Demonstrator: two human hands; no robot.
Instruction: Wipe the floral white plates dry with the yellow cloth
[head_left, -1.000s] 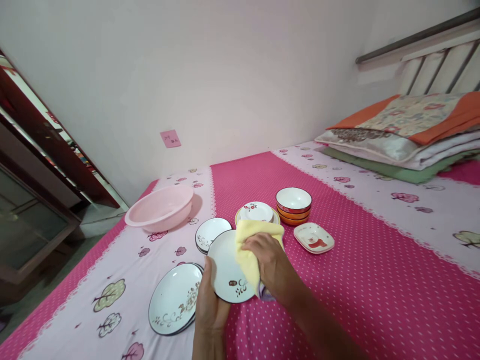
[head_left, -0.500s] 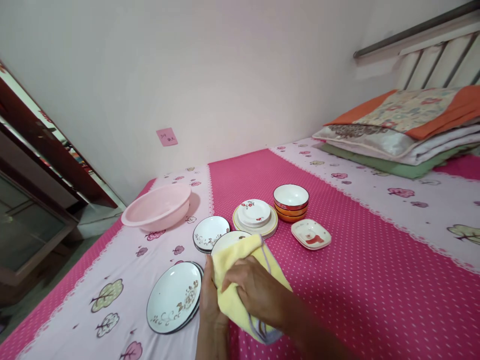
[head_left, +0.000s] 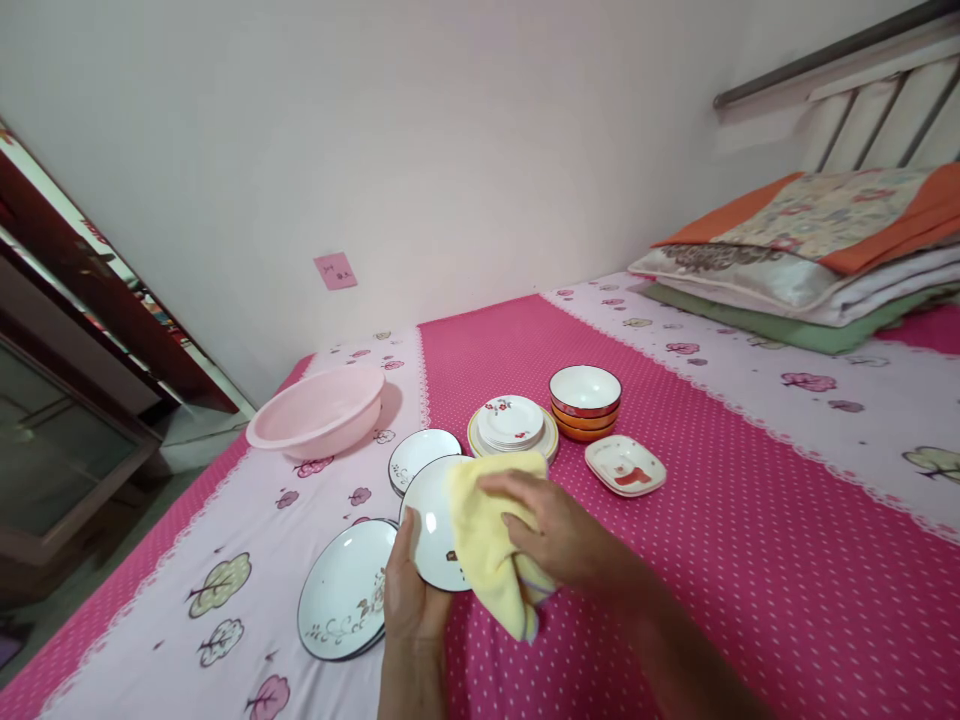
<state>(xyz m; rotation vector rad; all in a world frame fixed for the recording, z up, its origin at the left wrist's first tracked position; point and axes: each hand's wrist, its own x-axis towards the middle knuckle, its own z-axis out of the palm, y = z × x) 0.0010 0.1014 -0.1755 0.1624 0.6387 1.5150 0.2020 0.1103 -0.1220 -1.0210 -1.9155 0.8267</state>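
Observation:
A white plate [head_left: 431,525] with a dark rim is tilted up in my left hand [head_left: 411,590], which grips its left and lower edge with the thumb on the front. My right hand [head_left: 551,525] presses a yellow cloth [head_left: 491,540] with a grey-purple edge over the plate's right side, hiding that part. Left of my left hand lies a stack of larger dark-rimmed plates [head_left: 345,590] with brown flowers. Just behind the held plate is a stack of smaller dark-rimmed plates [head_left: 420,452], partly covered by it.
A pink basin [head_left: 319,410] stands at the back left. Beyond the cloth are stacked flowered plates [head_left: 511,420], orange and red bowls [head_left: 585,392] and square dishes [head_left: 625,466]. Folded bedding [head_left: 810,255] lies at the far right of the bed, against the wall [head_left: 487,150].
My right hand and the cloth have moved right across the plate, uncovering its left part. The plate now faces me more, and my left hand has shifted slightly left.

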